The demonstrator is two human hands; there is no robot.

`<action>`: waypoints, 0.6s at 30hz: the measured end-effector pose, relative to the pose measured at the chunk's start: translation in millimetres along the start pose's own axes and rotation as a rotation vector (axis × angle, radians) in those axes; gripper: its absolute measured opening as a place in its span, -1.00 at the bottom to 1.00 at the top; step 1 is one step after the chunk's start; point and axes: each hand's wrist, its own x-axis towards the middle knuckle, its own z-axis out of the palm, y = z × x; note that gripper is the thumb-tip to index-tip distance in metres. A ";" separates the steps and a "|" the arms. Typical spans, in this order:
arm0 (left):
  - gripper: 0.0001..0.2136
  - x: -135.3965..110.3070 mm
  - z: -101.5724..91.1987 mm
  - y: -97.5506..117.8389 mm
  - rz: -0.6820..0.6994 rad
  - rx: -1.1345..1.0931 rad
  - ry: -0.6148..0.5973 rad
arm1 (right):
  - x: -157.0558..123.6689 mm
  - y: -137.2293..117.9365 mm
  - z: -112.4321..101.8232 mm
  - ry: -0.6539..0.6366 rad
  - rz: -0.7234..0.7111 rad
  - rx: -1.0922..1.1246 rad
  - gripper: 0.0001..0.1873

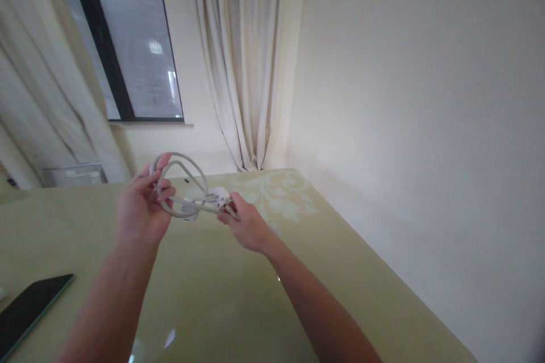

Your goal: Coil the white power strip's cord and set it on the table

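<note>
A coiled pale grey cable hangs between my two hands above the table. My left hand grips the left side of its loops, with fingers curled round the strands. On the right, my right hand is closed on the cable's other side, close to a white plug. A second white piece, perhaps another connector, shows below the loops; its kind is unclear. Part of the cable is hidden by my right fingers.
The light green table has a pale floral pattern at its far right corner. A dark flat tablet-like object lies at the left. A small black item sits near the far edge. A wall borders the right side; curtains hang behind.
</note>
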 end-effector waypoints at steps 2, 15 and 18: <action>-0.77 3.3 -2.0 -2.8 0.082 0.206 0.033 | 2.0 -5.5 -16.5 0.042 -0.013 -0.034 -0.86; -0.51 11.3 -25.2 -21.4 0.296 1.079 -0.174 | -15.3 -28.2 -96.8 -0.068 -0.073 -0.714 -0.82; -0.52 12.4 -24.7 -26.3 0.338 1.206 -0.269 | -16.9 -36.3 -94.8 -0.095 -0.074 -0.841 -0.79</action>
